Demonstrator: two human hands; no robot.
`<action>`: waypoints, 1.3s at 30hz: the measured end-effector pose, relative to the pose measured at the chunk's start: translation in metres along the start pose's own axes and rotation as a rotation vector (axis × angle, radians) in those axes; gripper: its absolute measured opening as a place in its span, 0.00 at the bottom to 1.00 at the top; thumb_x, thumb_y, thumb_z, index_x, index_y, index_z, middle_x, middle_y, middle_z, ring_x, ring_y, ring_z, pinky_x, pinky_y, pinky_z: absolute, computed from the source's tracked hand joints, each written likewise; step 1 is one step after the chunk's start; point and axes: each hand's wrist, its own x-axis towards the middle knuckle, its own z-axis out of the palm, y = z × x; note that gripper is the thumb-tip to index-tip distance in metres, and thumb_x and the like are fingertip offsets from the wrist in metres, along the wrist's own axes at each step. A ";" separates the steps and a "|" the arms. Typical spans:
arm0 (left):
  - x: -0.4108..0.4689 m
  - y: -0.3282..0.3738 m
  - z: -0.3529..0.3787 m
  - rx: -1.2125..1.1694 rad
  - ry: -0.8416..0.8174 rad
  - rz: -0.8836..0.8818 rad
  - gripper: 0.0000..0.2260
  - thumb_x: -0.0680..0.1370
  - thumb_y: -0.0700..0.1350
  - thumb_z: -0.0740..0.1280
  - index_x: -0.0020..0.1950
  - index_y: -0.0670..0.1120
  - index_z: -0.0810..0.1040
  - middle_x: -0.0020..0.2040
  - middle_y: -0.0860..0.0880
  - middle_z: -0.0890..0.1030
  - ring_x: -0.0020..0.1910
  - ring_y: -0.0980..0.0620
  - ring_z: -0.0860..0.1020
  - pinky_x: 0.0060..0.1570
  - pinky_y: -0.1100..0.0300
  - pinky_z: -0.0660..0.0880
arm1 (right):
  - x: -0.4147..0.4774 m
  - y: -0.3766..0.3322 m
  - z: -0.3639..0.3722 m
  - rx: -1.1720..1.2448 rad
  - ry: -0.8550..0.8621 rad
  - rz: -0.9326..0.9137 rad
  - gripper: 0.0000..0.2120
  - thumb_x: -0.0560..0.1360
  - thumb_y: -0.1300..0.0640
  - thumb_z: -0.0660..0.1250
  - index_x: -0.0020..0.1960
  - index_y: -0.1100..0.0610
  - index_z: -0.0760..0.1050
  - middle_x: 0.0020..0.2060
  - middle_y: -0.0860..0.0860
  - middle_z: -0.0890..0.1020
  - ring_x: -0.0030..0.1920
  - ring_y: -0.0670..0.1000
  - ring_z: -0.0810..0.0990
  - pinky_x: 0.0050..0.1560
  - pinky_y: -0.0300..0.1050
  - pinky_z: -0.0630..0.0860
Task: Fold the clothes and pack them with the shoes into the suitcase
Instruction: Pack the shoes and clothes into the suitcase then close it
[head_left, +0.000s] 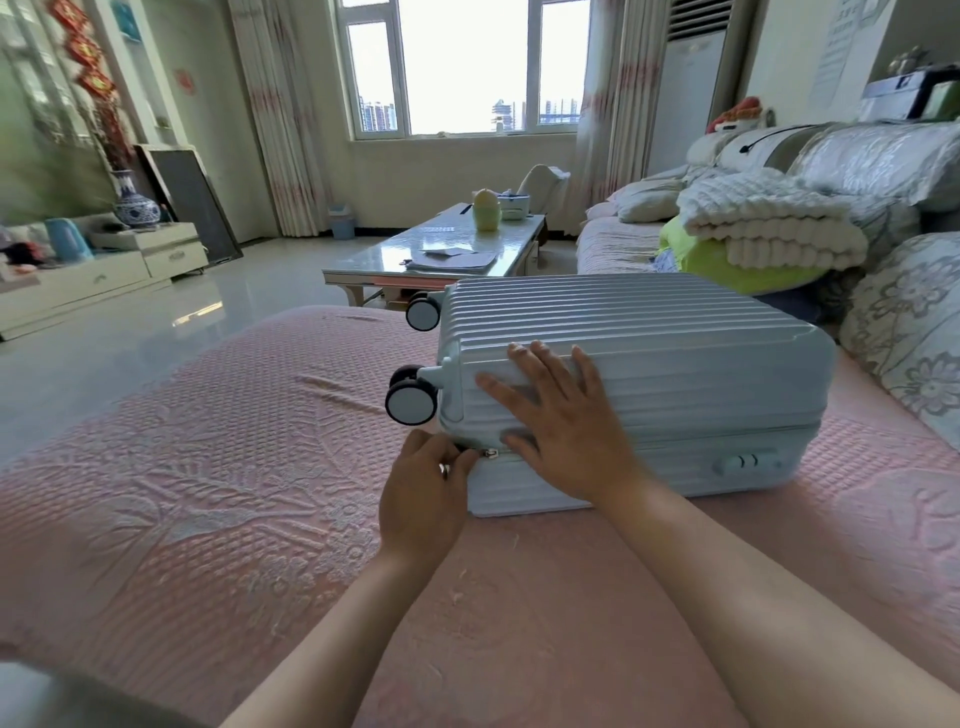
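One view, from the head. Pale blue suitcase (649, 364) lying flat, lid down, toward the far right edge of the pink bedspread (208, 493), wheels (411, 406) pointing left. Flat on the lid's near left corner, right hand (561, 421), fingers spread. Just below, left hand (423, 499), fingers curled, pinching the zip pull (488, 453) at the seam.

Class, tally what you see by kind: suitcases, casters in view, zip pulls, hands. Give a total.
Suitcase: 1
Casters: 2
Zip pull: 1
Hands: 2, left hand and right hand
Total: 6
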 end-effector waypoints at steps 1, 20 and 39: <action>0.003 -0.006 -0.002 0.004 -0.004 0.007 0.11 0.78 0.49 0.68 0.36 0.52 0.74 0.42 0.56 0.72 0.39 0.60 0.74 0.35 0.71 0.63 | 0.001 0.002 0.000 -0.019 0.013 -0.009 0.33 0.77 0.42 0.66 0.80 0.45 0.60 0.77 0.56 0.64 0.77 0.61 0.62 0.74 0.68 0.56; 0.018 -0.016 -0.001 -0.654 -0.336 -0.371 0.19 0.76 0.39 0.59 0.57 0.57 0.82 0.54 0.53 0.84 0.57 0.49 0.81 0.59 0.45 0.78 | -0.039 -0.009 0.008 -0.062 -0.035 0.053 0.46 0.71 0.41 0.74 0.81 0.47 0.55 0.81 0.61 0.51 0.81 0.61 0.49 0.67 0.81 0.53; 0.065 0.083 -0.013 0.083 -0.317 0.534 0.22 0.75 0.32 0.68 0.65 0.52 0.76 0.62 0.54 0.77 0.60 0.55 0.76 0.56 0.68 0.72 | -0.098 0.009 -0.079 0.463 -0.053 0.505 0.49 0.68 0.31 0.67 0.80 0.40 0.44 0.81 0.50 0.38 0.80 0.53 0.36 0.76 0.65 0.52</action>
